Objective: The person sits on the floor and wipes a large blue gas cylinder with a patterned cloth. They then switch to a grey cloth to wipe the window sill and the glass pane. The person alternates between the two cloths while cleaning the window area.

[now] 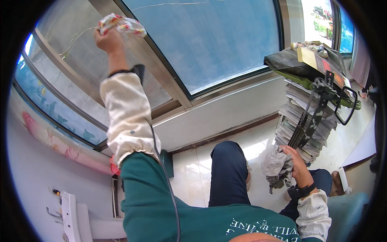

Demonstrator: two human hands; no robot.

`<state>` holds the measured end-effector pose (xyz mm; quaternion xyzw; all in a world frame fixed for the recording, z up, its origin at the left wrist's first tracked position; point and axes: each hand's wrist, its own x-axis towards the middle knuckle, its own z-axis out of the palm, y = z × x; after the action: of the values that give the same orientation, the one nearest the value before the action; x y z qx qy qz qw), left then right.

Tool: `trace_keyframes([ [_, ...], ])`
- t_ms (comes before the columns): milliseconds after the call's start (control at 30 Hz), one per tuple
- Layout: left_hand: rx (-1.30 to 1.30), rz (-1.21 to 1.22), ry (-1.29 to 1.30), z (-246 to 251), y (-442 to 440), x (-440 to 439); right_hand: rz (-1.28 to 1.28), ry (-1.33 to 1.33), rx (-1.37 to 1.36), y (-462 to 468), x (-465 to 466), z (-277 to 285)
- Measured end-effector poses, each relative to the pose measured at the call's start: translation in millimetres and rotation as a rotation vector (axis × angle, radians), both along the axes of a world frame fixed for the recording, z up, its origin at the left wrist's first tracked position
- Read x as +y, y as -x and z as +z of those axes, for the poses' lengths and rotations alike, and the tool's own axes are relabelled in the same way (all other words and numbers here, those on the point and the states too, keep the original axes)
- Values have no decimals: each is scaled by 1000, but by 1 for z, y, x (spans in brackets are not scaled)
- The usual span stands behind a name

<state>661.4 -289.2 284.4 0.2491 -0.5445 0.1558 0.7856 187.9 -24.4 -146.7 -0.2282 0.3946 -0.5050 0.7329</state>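
At the upper left, my left hand [110, 42] is raised and clasps a white cloth with red and yellow print [128, 26]. The cloth is bunched over my fingers in front of the metal window frame [148, 60]; whether it touches the frame or glass I cannot tell. Blue-tinted glass [205, 45] fills the pane just right of it. Low on the right, my right hand [297, 165] grips a crumpled grey rag [276, 166] above my right knee. Part of that hand is hidden behind the rag.
A tall stack of papers [290, 112] stands right, with a green camouflage bow-like device [317, 118] against it and a black bag [287, 62] on top. A white washbasin [72, 214] is lower left. A teal seat [347, 211] is beside me; a dark cable runs down my left arm.
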Motion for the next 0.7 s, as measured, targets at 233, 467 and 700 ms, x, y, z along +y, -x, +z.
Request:
trace_keyframes([
  [233, -305, 767, -237, -13, -14, -56, 84, 37, 163, -2, -9, -11],
  [467, -209, 762, 180, -90, 13, -76, 74, 21, 183, 5, -10, -25],
  [700, -205, 795, 46, -145, 20, -70, 81, -29, 239, 3, -10, -38],
])
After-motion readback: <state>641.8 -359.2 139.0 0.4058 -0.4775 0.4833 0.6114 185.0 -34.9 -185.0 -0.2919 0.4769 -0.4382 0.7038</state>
